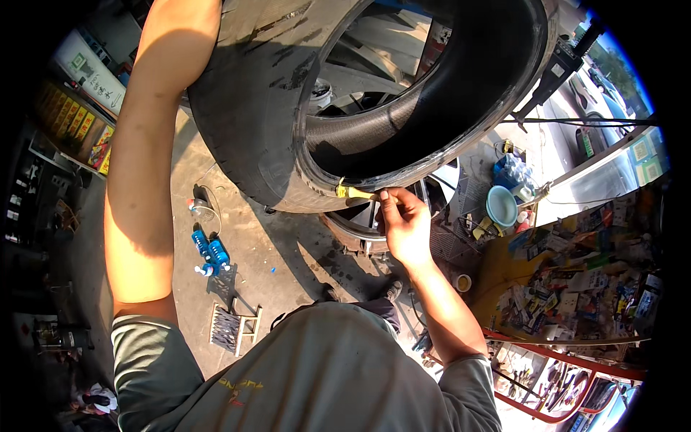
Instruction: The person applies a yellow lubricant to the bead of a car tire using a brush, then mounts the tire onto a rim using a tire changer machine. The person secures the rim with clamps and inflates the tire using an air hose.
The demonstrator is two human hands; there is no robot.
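Note:
A large black tyre (248, 129) stands tilted in front of me, its hollow inside facing up and to the right. At its lower bead, my right hand (407, 223) pinches a small brush (363, 194) with a yellow handle. The brush's yellowish bristle end touches the bead edge. My left hand (183, 32) reaches to the upper left side of the tyre; its fingers are cut off by the top of the picture. Below and behind the tyre, parts of a spoked wheel rim (360, 227) show.
Blue bottles (211, 250) and a small stool (235, 327) are on the floor at left. A pale blue basin (502, 206) sits at right, near a cluttered bench (561, 288) and a red-framed tool cart (576, 414). A black machine arm (558, 68) juts in at upper right.

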